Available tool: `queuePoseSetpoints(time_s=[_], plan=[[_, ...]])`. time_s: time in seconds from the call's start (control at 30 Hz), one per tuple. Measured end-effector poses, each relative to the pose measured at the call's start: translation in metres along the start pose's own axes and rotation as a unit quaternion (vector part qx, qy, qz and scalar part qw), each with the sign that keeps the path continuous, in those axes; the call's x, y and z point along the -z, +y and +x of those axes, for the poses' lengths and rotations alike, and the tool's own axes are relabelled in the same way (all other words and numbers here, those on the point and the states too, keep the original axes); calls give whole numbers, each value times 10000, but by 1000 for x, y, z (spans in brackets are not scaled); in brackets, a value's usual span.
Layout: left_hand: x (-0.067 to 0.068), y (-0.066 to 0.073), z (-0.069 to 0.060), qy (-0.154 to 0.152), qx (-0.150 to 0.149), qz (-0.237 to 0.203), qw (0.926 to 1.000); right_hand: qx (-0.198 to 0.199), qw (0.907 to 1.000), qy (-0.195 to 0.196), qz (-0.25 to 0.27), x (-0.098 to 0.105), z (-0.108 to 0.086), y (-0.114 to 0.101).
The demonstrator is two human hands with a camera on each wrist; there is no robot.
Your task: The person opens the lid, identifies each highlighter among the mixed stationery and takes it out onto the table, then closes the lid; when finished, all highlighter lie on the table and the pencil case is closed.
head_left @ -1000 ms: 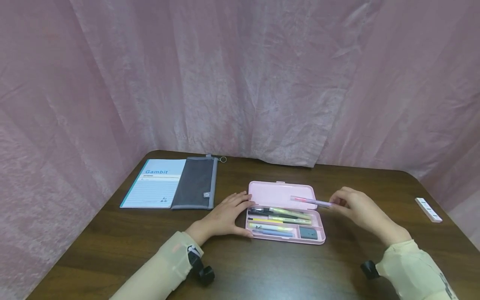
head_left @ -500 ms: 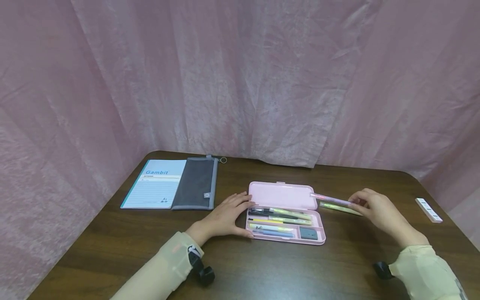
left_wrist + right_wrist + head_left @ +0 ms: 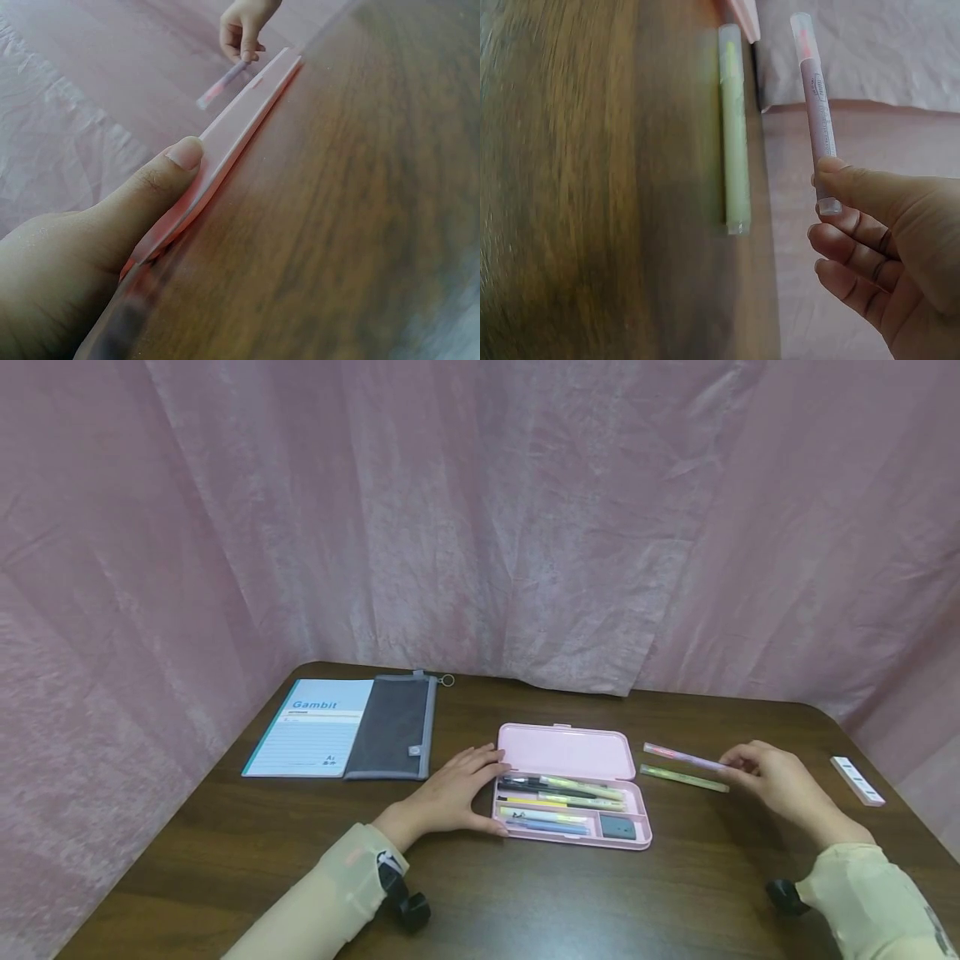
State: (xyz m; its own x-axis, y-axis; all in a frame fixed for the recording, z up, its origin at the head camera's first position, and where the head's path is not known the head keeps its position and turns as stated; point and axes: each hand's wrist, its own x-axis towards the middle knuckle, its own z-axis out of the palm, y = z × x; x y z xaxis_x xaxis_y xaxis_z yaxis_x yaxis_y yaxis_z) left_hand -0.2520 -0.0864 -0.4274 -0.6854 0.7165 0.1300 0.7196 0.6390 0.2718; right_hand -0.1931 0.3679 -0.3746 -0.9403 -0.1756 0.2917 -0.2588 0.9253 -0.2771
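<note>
At right of frame, the right hand pinches a slim purple plastic marker, which we judge light, stiff, slick and best held mid-barrel; the left hand, fingers extended, touches a pink plastic case.

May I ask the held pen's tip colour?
The tip is pink, clearest in the right wrist view.

"Gambit" in blue on the notebook, small print on the purple pen, unreadable
</note>
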Motion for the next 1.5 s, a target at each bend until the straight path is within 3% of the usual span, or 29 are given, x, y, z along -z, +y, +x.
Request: queuePoseSetpoints(time_s=[0.27, 0.87, 1.5], plan=[[-1, 0, 0, 54, -35, 68, 10000, -343, 9978, -558, 78, -6, 5, 14], [2, 3, 0, -14, 27, 12, 10000, -381, 9960, -803, 136, -18, 5, 32], [0, 0, 0, -9, 25, 71, 10000, -386, 9949, -903, 239, -11, 8, 30]])
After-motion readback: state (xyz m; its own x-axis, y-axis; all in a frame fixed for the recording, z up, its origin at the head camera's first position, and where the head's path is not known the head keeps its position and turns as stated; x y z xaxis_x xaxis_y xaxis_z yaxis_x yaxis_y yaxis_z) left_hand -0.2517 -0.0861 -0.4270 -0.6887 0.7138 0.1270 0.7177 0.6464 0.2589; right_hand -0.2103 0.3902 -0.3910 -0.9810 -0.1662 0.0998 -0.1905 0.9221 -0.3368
